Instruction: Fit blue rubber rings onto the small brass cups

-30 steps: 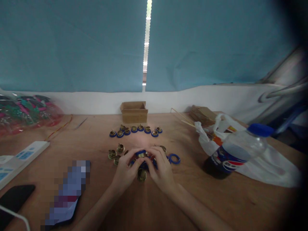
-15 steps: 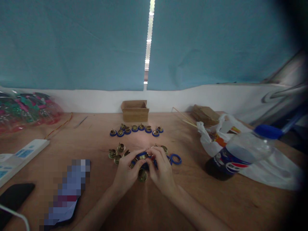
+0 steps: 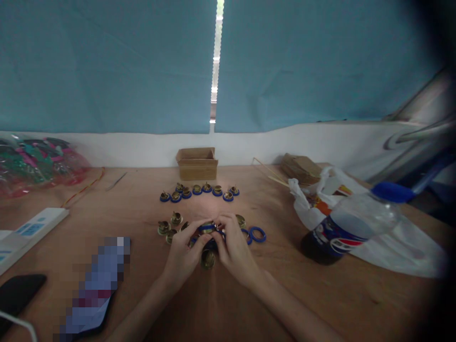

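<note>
Both of my hands meet at the middle of the wooden table [image 3: 249, 304]. My left hand [image 3: 183, 259] and my right hand [image 3: 233, 251] pinch together one small brass piece with a blue ring [image 3: 207, 228] around it. Loose brass pieces [image 3: 167, 227] lie just left of my fingers, and one more brass piece [image 3: 207, 259] sits between my wrists. Loose blue rings [image 3: 257, 233] lie to the right of my right hand. Farther back, a curved row of several brass pieces with blue rings fitted [image 3: 199, 192] stands on the table.
A small open cardboard box [image 3: 196, 163] stands at the back wall. A soda bottle [image 3: 352, 223] lies on a white plastic bag [image 3: 402, 247] at right. A power strip [image 3: 24, 232], a dark phone [image 3: 17, 292] and a bag of coloured parts [image 3: 35, 164] are at left.
My fingers have shifted slightly around the ringed piece and the view has drifted a little. Nothing else on the table has moved.
</note>
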`<state>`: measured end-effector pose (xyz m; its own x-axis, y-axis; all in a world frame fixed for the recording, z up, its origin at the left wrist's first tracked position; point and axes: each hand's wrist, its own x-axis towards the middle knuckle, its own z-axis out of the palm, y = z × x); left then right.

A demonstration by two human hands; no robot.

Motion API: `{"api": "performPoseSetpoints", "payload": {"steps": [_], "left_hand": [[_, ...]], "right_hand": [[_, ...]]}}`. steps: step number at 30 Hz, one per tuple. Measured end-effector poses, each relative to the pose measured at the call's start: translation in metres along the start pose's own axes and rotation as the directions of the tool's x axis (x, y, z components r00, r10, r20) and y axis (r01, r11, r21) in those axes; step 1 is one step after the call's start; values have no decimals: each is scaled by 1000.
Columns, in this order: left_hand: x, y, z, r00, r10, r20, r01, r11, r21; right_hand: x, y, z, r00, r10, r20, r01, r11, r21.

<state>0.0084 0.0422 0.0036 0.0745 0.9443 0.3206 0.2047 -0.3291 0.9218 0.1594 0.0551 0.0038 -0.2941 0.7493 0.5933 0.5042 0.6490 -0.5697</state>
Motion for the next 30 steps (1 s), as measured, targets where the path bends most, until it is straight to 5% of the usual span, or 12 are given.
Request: {"api": "performPoseSetpoints", "payload": {"steps": [14,30], "left_hand": [[-4,-8,1,974,206,-89,-171,938,300],[-5,-8,2,974,129,-185,-58,935,349]], "right_hand": [[-2,2,0,996,-87,-33,84,992,-98],[-4,2,2,1000,22,16,-21,999,-41]]}}
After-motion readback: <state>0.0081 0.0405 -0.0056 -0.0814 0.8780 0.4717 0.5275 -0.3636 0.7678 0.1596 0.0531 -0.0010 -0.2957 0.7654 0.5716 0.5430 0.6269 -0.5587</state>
